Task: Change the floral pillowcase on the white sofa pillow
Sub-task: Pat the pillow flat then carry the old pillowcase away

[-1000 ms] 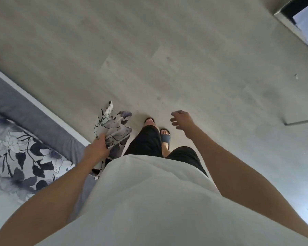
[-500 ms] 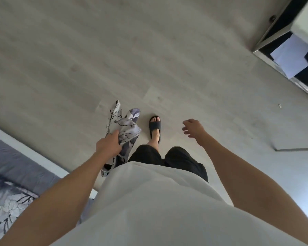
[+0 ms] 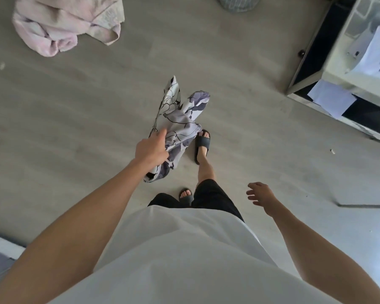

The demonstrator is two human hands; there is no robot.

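Head view looks straight down on a person standing on a grey wood-look floor [image 3: 79, 119]. The left hand [image 3: 150, 150] grips a bunched floral pillowcase [image 3: 180, 121], its fingers curled round the gathered cloth near the lower end. The pillowcase hangs in the air in front of the body, above the floor. Its long axis runs from the hand away from the person, up and a little right in the frame, and it ends in two loose tips. Its lower corner trails below the wrist. The right hand [image 3: 260, 194] holds nothing, with its fingers loosely spread beside the hip.

A dark slide sandal [image 3: 202, 148] on the forward foot sits just right of the cloth. A crumpled pink cloth [image 3: 64, 25] lies on the floor well ahead to the left. A pale surface [image 3: 336, 71] carrying papers [image 3: 331, 98] stands at the right.
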